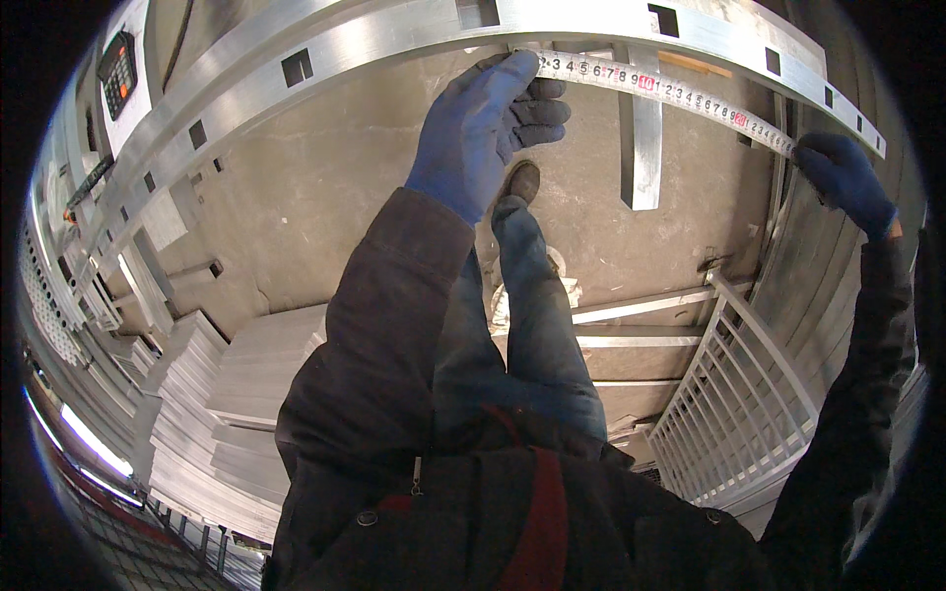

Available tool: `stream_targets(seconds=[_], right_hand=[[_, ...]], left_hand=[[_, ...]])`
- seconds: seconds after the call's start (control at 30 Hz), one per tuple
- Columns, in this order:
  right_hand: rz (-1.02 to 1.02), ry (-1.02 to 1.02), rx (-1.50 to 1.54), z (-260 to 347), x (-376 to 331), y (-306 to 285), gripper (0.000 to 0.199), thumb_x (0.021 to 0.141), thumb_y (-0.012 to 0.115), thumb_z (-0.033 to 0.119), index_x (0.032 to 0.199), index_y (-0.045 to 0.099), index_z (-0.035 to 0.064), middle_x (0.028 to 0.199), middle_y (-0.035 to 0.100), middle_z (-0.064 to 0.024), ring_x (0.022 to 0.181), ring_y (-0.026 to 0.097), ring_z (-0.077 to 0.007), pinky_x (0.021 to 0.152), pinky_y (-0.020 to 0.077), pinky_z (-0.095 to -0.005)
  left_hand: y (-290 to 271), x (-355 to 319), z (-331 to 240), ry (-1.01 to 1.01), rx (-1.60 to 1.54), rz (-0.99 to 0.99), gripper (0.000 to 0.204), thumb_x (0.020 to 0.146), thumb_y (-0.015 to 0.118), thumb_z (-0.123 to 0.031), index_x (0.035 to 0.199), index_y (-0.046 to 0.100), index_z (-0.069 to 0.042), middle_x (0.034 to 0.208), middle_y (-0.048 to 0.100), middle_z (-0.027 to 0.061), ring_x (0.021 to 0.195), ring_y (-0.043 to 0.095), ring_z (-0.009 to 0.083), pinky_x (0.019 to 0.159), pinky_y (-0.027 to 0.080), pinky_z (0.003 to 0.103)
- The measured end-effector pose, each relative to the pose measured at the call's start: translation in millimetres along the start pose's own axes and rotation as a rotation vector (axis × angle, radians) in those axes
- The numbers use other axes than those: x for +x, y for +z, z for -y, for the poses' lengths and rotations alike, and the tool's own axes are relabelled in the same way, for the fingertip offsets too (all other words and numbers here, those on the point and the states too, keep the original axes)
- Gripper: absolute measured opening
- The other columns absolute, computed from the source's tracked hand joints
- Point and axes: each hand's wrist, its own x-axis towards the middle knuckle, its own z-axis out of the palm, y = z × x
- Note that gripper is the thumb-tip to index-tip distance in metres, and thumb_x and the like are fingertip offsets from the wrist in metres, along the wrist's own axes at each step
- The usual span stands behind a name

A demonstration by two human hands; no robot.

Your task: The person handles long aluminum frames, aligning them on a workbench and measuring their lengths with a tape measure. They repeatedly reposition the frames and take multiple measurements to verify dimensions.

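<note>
Head view: tape measure [680,94] is stretched along aluminium rail [394,34], pinched at one end by gloved left hand [488,123], clamped farther along by gloved right hand [843,177].

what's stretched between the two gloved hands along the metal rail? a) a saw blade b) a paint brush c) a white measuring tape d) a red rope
c: the left hand and right hand hold a white measuring tape with numbered marks flat against the slotted metal rail.

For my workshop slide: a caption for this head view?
Two blue-gloved hands, left hand and right hand, stretch a tape measure along a slotted aluminium rail.
</note>
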Motion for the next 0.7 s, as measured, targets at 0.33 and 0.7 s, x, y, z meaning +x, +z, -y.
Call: stream_targets(seconds=[0.33, 0.7], right_hand=[[-0.191, -0.063, -0.074, -8.2, 7.7, -8.1, 0.036, 0.104, 0.067, 0.042, 0.109, 0.074, 0.0062, 0.073, 0.060, 0.0019, 0.060, 0.052, -0.0062, 0.054, 0.0398, -0.0262], [-0.395, -0.130, -0.235, 7.0, -2.1, 5.0, 0.046, 0.103, 0.066, 0.049, 0.107, 0.075, 0.0033, 0.076, 0.067, -0.0054, 0.065, 0.061, -0.0121, 0.061, 0.0479, -0.0294]], left_hand=[[1.8, 3.4, 1.0, 0.025, -0.030, -0.115, 0.028, 0.107, 0.064, -0.032, 0.122, 0.067, -0.008, 0.108, 0.073, 0.0093, 0.096, 0.073, 0.0241, 0.088, 0.061, 0.045], [7.3, 3.8, 2.0, -0.006, -0.112, -0.144, 0.028, 0.106, 0.066, -0.033, 0.123, 0.067, -0.011, 0.110, 0.073, 0.0072, 0.097, 0.071, 0.0235, 0.088, 0.059, 0.045]])
